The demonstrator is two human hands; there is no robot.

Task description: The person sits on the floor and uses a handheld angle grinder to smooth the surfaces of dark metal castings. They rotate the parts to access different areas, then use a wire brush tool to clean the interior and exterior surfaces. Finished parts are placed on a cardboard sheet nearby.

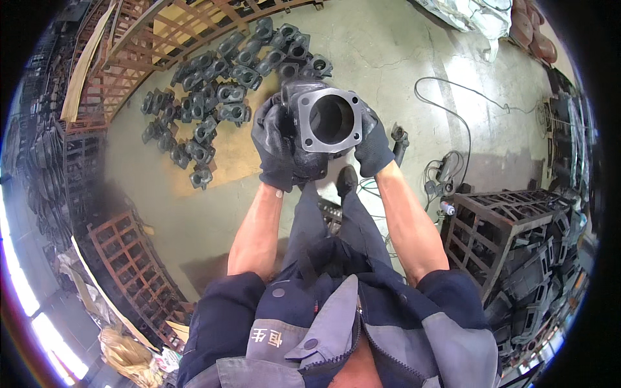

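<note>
Between my two hands I hold up a dark metal casting [302,116] with a square, silver-grey machined flange facing me. The flange has a large round bore and a small hole at each corner. My left hand [274,139], in a black glove, grips its left side. On the other side my gloved right hand [373,139] is wrapped round the flange's right edge; its fingertips are hidden behind the part. Many similar dark castings [231,94] lie in a group on the floor beyond my left hand. Past my right wrist lies a small tool with a dark handle [400,143].
Rusty metal cage crates stand at the upper left [132,45] and lower left [132,255]. Another dark crate [488,239] is at the right, with castings stacked beside it [540,278]. A black cable [462,119] trails across the floor. White plastic sheeting [475,19] lies at the far right.
</note>
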